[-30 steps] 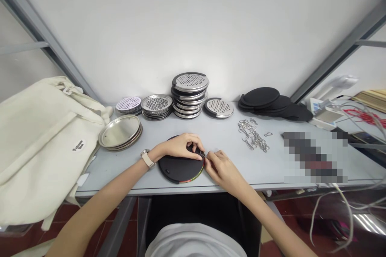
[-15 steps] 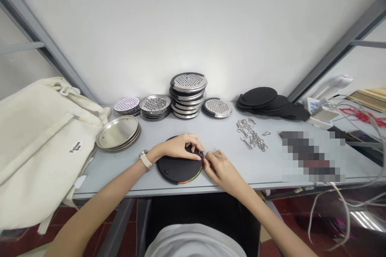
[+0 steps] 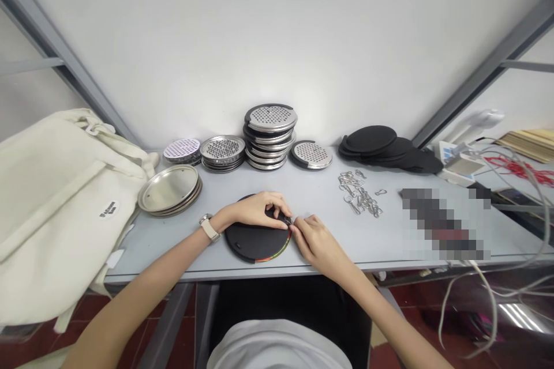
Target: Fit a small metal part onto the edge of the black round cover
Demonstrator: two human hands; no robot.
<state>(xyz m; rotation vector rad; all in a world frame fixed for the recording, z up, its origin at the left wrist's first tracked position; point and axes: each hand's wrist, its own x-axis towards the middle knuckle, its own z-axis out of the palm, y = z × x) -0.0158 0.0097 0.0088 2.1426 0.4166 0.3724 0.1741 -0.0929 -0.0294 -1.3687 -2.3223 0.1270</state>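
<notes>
A round black disc (image 3: 255,240) with a coloured edge lies flat near the front edge of the grey table (image 3: 311,202). My left hand (image 3: 259,209), with a watch on its wrist, rests on the disc's far right rim, fingers pinched together. My right hand (image 3: 315,238) meets it at the same spot on the rim, fingers closed. Between the two sets of fingertips sits a small metal clip (image 3: 289,221), too small to see clearly.
At the back stand stacks of perforated metal discs (image 3: 269,135), plain metal plates (image 3: 171,190) and black discs (image 3: 381,147). A pile of loose metal clips (image 3: 361,195) lies right of centre. A cream cloth bag (image 3: 56,202) fills the left; cables and a device sit right.
Both hands stay pinched at the disc's right rim. The view has shifted slightly; nothing else has visibly moved.
</notes>
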